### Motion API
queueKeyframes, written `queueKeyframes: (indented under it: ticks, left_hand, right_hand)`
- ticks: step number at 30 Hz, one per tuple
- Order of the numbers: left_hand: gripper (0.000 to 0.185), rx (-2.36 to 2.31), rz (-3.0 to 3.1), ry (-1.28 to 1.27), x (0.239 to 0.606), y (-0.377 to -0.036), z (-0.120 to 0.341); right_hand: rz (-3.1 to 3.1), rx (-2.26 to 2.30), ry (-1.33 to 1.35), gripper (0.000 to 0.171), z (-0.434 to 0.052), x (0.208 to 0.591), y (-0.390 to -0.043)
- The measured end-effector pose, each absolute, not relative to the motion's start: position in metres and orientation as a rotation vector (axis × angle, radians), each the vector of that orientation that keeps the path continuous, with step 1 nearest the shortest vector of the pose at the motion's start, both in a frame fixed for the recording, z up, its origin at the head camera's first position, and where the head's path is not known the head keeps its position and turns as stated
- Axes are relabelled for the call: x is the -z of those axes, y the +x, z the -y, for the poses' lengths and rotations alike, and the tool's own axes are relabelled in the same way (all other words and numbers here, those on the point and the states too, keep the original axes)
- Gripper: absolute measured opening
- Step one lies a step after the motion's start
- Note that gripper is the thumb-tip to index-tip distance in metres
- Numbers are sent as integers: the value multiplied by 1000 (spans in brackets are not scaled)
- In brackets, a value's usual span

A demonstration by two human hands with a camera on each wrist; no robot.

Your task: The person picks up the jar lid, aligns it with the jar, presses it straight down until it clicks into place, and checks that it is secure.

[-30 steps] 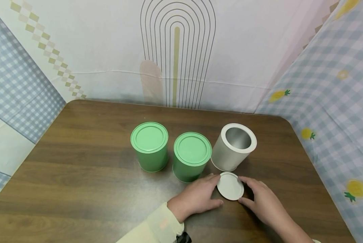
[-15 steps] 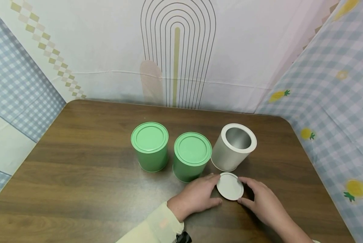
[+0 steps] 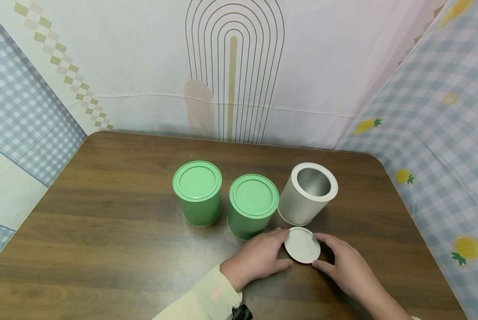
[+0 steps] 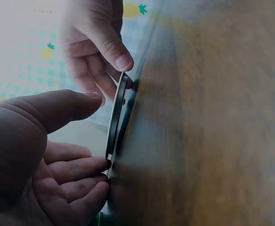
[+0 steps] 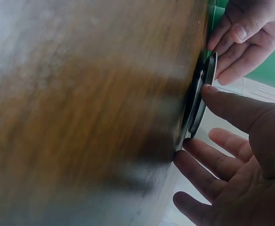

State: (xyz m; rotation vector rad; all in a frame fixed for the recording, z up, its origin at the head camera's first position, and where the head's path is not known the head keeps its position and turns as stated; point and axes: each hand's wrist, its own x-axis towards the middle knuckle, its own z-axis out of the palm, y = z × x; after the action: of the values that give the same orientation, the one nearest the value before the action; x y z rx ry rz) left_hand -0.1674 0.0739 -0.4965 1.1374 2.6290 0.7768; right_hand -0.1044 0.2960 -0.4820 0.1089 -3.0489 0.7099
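A round white lid lies flat, low over the wooden table, in front of the white can. The right hand holds the lid's right edge between thumb and fingertips. In the right wrist view its thumb meets the near side of the rim. On the lid's left, the fingertips of the left hand reach the edge, while the thumb stands apart from it. The white can is upright and uncovered, its bare metal inside showing. The lid's underside looks dark in both wrist views.
Two green cans with lids on, one left and one in the middle, stand in a row with the white can. The middle one is just behind the left hand. Patterned cloth hangs behind the brown table.
The white lid has shifted very slightly left, the right hand's fingertips along with it. The left hand and the cans stay practically where they were.
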Motion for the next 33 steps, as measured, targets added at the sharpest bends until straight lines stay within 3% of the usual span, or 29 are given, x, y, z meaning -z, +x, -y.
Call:
queueKeyframes:
  ticks: [33]
  left_hand:
    - [62, -852, -2657, 1161, 496, -168, -73]
  right_hand:
    - [3061, -705, 34, 62, -296, 475, -101]
